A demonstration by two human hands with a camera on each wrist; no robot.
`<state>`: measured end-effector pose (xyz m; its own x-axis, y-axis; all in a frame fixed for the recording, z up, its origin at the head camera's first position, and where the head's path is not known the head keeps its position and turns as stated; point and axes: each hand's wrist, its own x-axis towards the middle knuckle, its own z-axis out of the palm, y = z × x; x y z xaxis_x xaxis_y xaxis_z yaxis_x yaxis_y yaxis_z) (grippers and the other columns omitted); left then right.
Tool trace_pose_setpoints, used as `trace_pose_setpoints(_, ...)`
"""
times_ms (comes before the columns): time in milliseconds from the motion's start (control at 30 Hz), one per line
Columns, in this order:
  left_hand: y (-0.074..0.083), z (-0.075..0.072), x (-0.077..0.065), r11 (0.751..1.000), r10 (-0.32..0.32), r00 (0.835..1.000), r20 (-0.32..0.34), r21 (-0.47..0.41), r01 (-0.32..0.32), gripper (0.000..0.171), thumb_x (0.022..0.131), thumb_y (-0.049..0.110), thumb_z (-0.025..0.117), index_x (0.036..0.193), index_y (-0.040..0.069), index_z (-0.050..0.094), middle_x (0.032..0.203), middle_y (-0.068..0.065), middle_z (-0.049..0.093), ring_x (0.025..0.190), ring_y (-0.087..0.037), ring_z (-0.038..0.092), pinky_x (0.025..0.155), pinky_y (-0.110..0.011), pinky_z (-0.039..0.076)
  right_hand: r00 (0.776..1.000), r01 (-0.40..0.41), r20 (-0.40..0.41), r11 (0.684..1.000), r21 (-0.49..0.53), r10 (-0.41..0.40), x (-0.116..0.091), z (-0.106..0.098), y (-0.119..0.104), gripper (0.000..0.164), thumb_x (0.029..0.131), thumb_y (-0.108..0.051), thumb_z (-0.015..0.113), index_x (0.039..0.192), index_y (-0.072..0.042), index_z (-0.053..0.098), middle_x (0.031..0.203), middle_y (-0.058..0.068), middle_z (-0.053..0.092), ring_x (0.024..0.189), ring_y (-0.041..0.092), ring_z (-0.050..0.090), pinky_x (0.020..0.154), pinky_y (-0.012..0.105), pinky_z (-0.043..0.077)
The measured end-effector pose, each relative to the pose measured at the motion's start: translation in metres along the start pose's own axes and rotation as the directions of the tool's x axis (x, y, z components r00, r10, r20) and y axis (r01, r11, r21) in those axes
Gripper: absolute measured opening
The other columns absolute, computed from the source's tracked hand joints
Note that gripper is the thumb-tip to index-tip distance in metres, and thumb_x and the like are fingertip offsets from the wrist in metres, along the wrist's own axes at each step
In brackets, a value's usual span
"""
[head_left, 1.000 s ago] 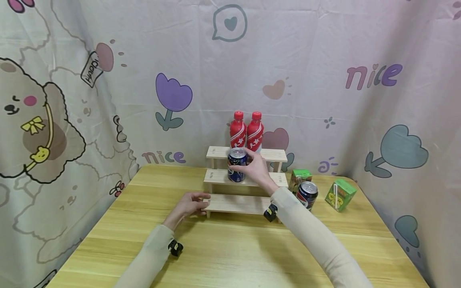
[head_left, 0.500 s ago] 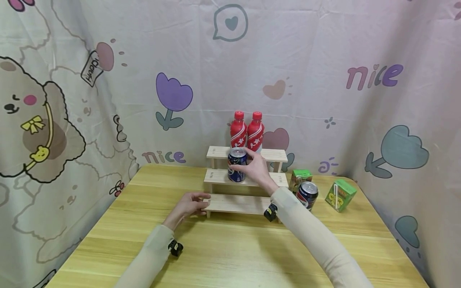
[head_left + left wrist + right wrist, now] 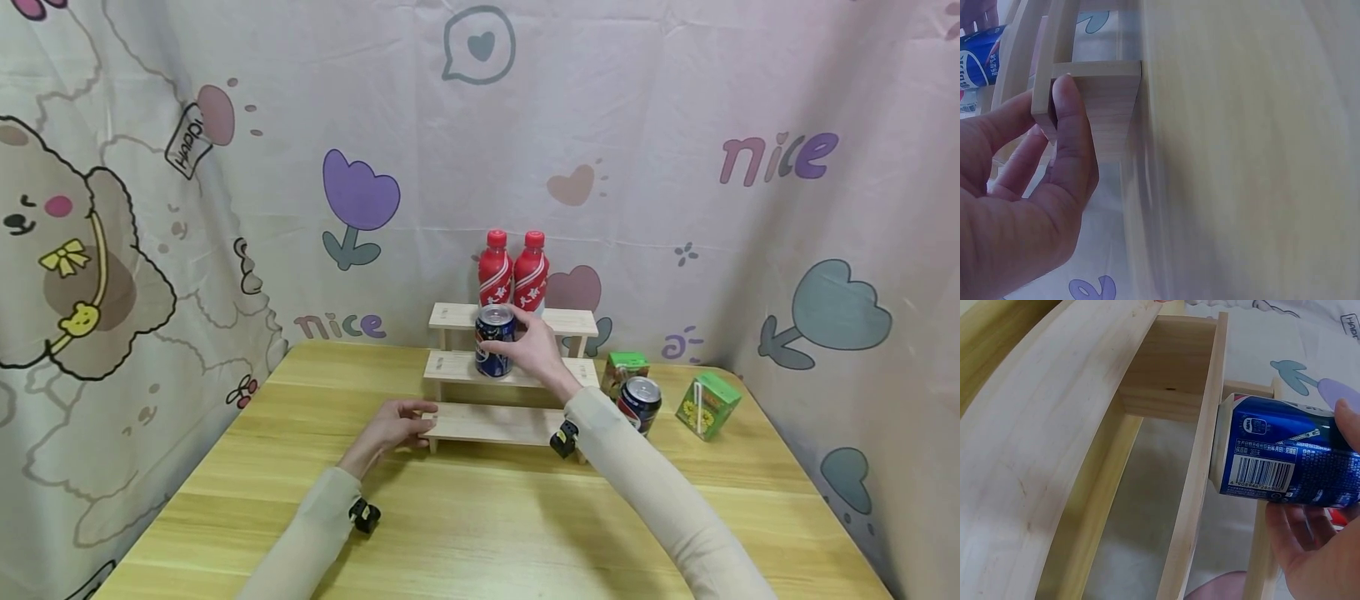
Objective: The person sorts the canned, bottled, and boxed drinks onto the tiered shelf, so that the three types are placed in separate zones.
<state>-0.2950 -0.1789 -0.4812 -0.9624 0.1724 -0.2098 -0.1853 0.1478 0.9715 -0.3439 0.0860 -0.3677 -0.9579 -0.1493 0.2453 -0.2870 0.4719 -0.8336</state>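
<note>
The right hand [image 3: 536,348] has its fingers curled round a can [image 3: 494,364], which seems to stand on the middle board [image 3: 452,367]. The left hand [image 3: 392,425] pinches the bottom board [image 3: 498,424].

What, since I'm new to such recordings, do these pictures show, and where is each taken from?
There is no machine here, just a person. Wide pictures come from a camera on the head, closer ones from each wrist. The left hand pinches the end of the lowest shelf of a wooden stand; the right hand holds a blue can at the middle shelf. Two red bottles stand on the top shelf. Another can and two green-topped cartons stand on the table.
</note>
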Motion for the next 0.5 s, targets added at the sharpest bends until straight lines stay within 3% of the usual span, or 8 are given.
trace_pose_setpoints(500,0.0009,-0.0011,-0.0018,1.0,-0.001,1.0,0.008,-0.002,0.001,0.038,0.088,0.002,0.07,0.125,-0.003,0.062,0.092,-0.008,0.059,0.065,-0.015,0.062,0.067,-0.029,0.062,0.999,-0.012,-0.031,1.0,0.016,0.012,0.0015,0.0017,0.0014,0.083,0.072,-0.038,0.087,0.141,-0.019,0.046,0.135,0.005,0.058,0.122,0.024,0.057,0.106,0.044,0.048)
